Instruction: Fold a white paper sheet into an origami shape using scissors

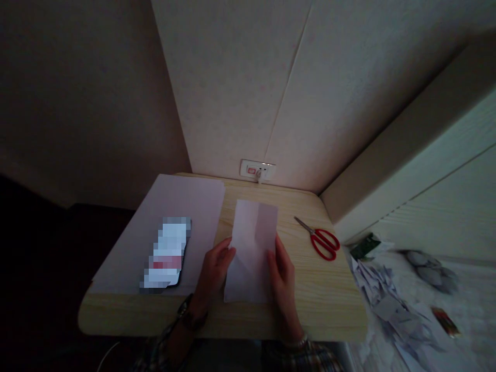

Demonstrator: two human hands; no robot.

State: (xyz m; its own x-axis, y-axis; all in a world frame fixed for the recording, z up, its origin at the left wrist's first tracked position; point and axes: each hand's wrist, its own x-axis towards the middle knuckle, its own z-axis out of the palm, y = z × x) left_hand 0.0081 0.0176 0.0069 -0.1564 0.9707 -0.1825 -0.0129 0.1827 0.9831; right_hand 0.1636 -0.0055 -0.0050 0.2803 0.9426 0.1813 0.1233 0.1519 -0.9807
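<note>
A narrow sheet of white paper [251,258] is held upright-lengthwise between my two hands, over the middle of the wooden table. My left hand [216,266] grips its left edge, thumb on the near face and fingers behind. On the opposite edge, my right hand [282,276] pinches the paper the same way, with its fingertips partly hidden behind the sheet. Whether the paper is folded or a single layer, I cannot tell. To the right lie red-handled scissors [324,243], their blades pointing up and left, touched by neither hand.
Large white sheets [194,201] cover the table's left side, with a lit phone [166,253] lying on them. A wall socket [257,169] with a plug sits behind the wooden table [310,315]. Paper scraps [399,310] and a grey fuzzy item [432,271] lie beyond the right edge.
</note>
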